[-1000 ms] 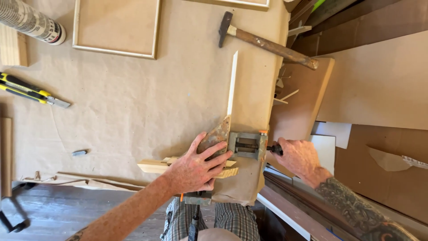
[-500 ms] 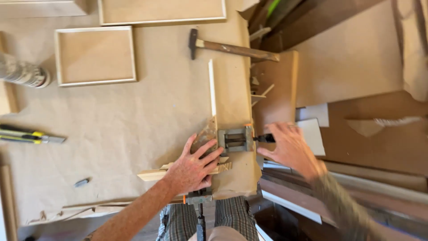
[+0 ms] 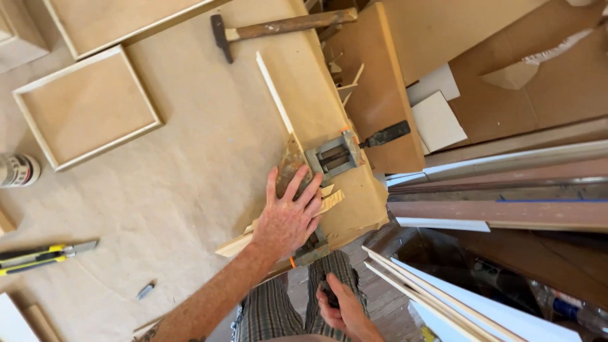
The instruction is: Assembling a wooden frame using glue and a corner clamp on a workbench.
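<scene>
- While the left hand (image 3: 286, 218) lies flat, fingers (image 3: 296, 183) spread, it pins the wooden strip (image 3: 237, 240) into the corner clamp (image 3: 332, 155) at the tabletop (image 3: 190, 164) edge.
- Right hand (image 3: 342, 310), below the edge, has its fingers curled around a dark clamp handle (image 3: 328, 294), apparently to tighten.
- Second strip (image 3: 273, 92) sits in the clamp's other jaw, forming a right angle.
</scene>
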